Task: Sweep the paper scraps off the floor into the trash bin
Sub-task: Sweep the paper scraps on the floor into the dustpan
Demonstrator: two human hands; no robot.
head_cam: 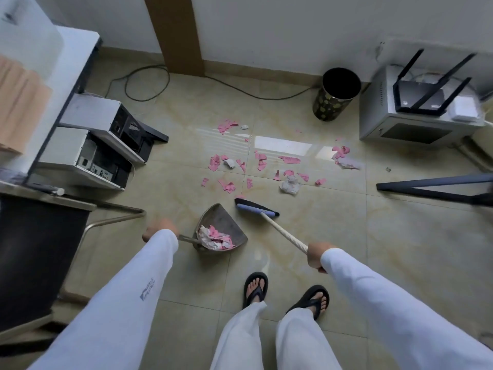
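Holding a dustpan [222,228] by its handle, my left hand [159,231] has its fingers wrapped tight around the grip; the pan's mouth opens toward one o'clock, and crumpled pink and white scraps sit at its back. My right hand [317,256] is clenched on the broom [269,220] handle, whose long axis runs from four o'clock up to ten o'clock, the head lying on the tile floor [386,236] just beside the pan's lip. Loose pink paper scraps [260,162] lie scattered beyond the broom at twelve o'clock. A black trash bin [336,93] stands upright at one o'clock, well apart. My left sleeve [120,297] bears small grey lettering too blurred to read.
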